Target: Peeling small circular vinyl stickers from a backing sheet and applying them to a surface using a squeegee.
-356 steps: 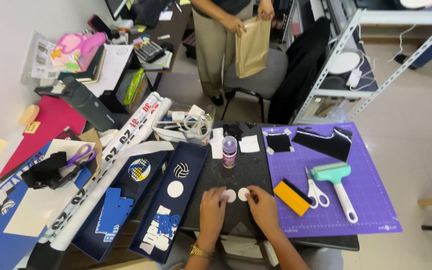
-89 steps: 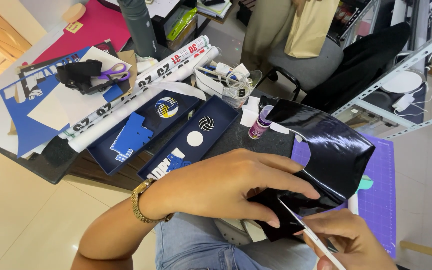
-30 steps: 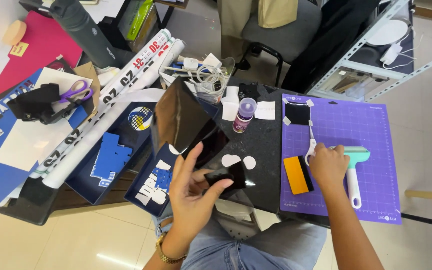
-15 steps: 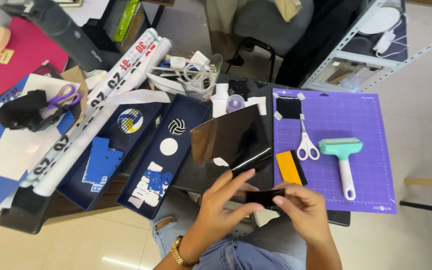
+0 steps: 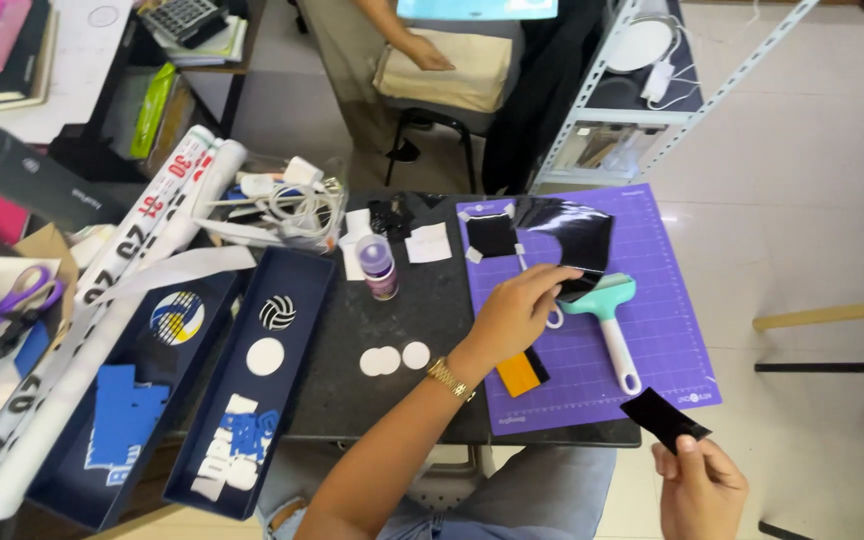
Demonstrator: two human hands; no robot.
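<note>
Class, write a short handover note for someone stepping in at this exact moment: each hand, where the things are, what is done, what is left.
Left hand: reaching across the purple mat, fingers on the black sheet above the teal scraper.
Right hand: pinching a small black piece off the table's edge.
Done: three white discs lie on the dark tabletop.
Left: the black sheet and the piece are both in hand, neither set down.
</note>
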